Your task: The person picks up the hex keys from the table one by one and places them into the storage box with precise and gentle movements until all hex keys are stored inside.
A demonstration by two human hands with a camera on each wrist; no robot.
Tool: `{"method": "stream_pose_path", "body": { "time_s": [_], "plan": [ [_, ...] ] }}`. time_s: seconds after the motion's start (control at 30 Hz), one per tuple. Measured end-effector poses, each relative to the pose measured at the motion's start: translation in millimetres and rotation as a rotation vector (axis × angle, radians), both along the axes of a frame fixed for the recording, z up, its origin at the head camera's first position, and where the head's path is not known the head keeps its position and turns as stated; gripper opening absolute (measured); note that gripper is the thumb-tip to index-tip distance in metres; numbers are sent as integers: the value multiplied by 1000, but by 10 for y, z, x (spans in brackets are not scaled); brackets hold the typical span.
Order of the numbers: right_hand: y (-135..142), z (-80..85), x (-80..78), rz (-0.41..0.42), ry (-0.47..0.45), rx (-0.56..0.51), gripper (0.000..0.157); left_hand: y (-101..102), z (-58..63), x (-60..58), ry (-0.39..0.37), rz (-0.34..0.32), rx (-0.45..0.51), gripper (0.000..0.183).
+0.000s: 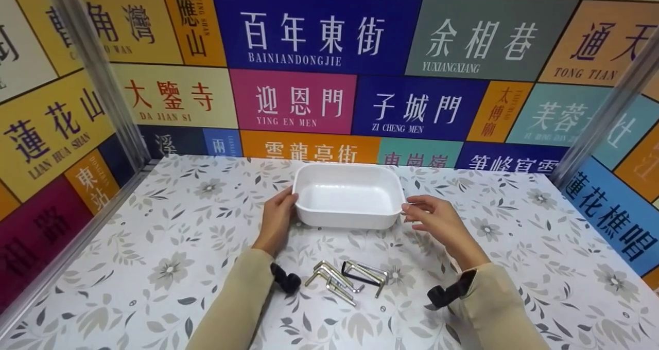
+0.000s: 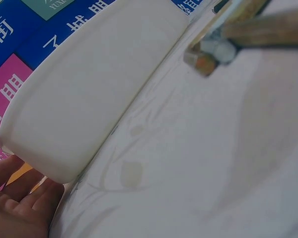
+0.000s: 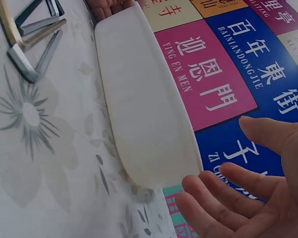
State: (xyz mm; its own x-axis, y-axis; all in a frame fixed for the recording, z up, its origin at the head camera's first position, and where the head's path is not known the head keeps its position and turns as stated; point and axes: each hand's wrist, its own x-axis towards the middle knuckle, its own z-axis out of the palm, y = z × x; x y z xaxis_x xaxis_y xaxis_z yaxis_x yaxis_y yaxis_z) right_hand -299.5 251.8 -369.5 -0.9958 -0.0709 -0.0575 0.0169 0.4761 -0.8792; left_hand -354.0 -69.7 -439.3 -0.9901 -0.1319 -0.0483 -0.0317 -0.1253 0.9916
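One rounded-rectangular white plastic container (image 1: 350, 221) stands upright near the far edge of the floral-patterned tabletop (image 1: 139, 257), long side facing the person and open top upward. Its base appears to rest on the surface.

Hand positions:
- Left hand (image 1: 275, 221): touches the left end wall, fingers bent against the outside. Whether thumb and fingers pinch the rim cannot be told from these views.
- Right hand (image 1: 435, 219): fingertips lie at the right end, thumb held well apart from the fingers and off the rim. The grip here is wide; the fingers are relaxed and do not clasp the wall.

Handling notes (judged from appearance): the container is likely light, with thin, fairly stiff walls that may flex slightly under a hard squeeze. The smooth finish is probably slippery to dry fingertips. It does not look fragile. Best hold: both short ends at once, fingers under the rim and thumbs on top, with even pressure on each side. A one-sided hold risks tilting it or sliding it along the smooth tabletop.

Adjacent items: several L-shaped hex keys (image 1: 338, 276), brass-coloured and silver, with one black hex key (image 1: 361, 278), lie in a loose group between the forearms, on the person's side of the container and apart from it. Behind stands a multicoloured sign wall (image 1: 291, 100).
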Motion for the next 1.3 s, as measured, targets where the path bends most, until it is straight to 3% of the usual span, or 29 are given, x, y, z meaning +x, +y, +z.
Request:
{"method": "stream_pose_path", "body": {
  "time_s": [0.13,0.37,0.7,1.0,1.3],
  "plan": [
    [20,46,10,46,-6,30,58,2,5,0,-6,-4,3,48],
    [32,107,57,132,28,40,50,3,-12,-2,52,11,30,47],
    [-52,167,143,290,34,149,34,-7,-9,4,31,9,16,47],
    [-247,64,200,397,1,198,21,-5,4,16,-4,-6,-5,47],
    [-398,-89,205,450,16,249,14,10,-21,9,51,15,36,46]
  ]
}}
